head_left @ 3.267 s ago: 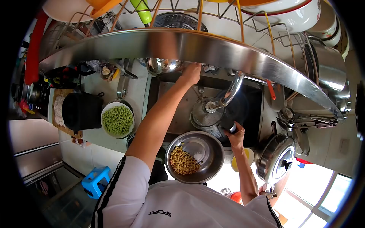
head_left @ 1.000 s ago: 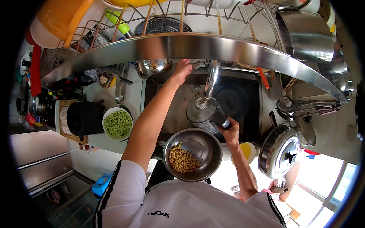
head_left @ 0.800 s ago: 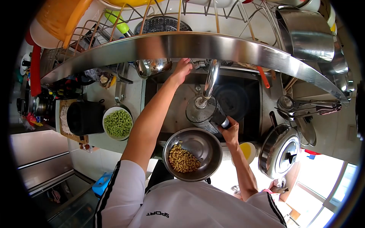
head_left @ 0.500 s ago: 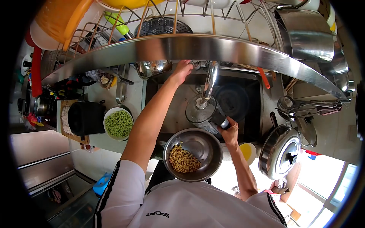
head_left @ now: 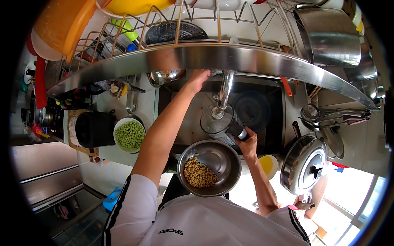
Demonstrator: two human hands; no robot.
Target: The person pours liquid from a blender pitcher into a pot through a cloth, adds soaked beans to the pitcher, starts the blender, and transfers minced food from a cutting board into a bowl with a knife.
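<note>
My left hand (head_left: 198, 78) reaches up to the tap fitting behind the sink, its fingers closed and partly hidden by the rack's steel edge. My right hand (head_left: 247, 142) is wrapped round the dark handle of a clear jug (head_left: 213, 123). The jug is in the sink (head_left: 188, 110), with the mouth of the chrome faucet (head_left: 225, 88) right over it. Nearer to me is a steel bowl (head_left: 223, 162) with light brown beans (head_left: 198, 172) in its left half.
On the left counter are a bowl of green beans (head_left: 129, 135) and a black container (head_left: 95, 129). At the right are a lidded pan (head_left: 303, 166), a yellow-and-white bowl (head_left: 267, 166) and hanging utensils (head_left: 334, 117). A dish rack (head_left: 205, 55) crosses above the sink.
Since the earliest frame the faucet spout has swung left and the jug sits slightly further left. My left hand has shifted slightly left at the tap; my right hand keeps its hold on the handle.
</note>
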